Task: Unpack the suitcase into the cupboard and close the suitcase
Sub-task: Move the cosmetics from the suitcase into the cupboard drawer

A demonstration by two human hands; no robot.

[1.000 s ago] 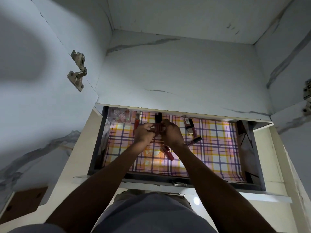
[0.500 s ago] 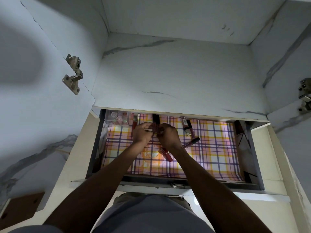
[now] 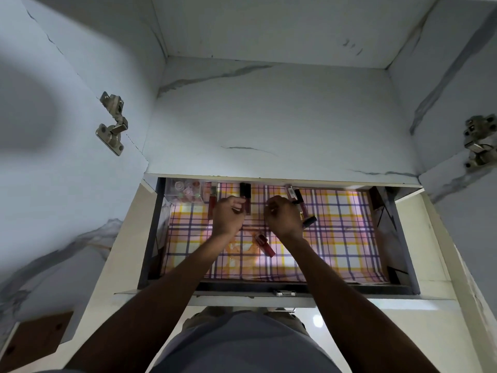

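Since a moment ago my hands have parted: left hand (image 3: 228,215) curls at a dark lipstick tube (image 3: 245,196), though whether it grips I cannot tell; right hand (image 3: 282,215) is curled too, contents hidden. I should lay tubes flat along the drawer (image 3: 150,232) back, not stacked. One red lip gloss (image 3: 265,244) lies at six o'clock between my wrists; others sit at two o'clock of my right hand.

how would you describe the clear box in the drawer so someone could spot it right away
Look into the open drawer lined with plaid paper. In its far left corner sits the clear plastic box, left of the left hand. It alone is see-through and boxy, with small pinkish items inside; its neighbours are slim red and dark tubes.
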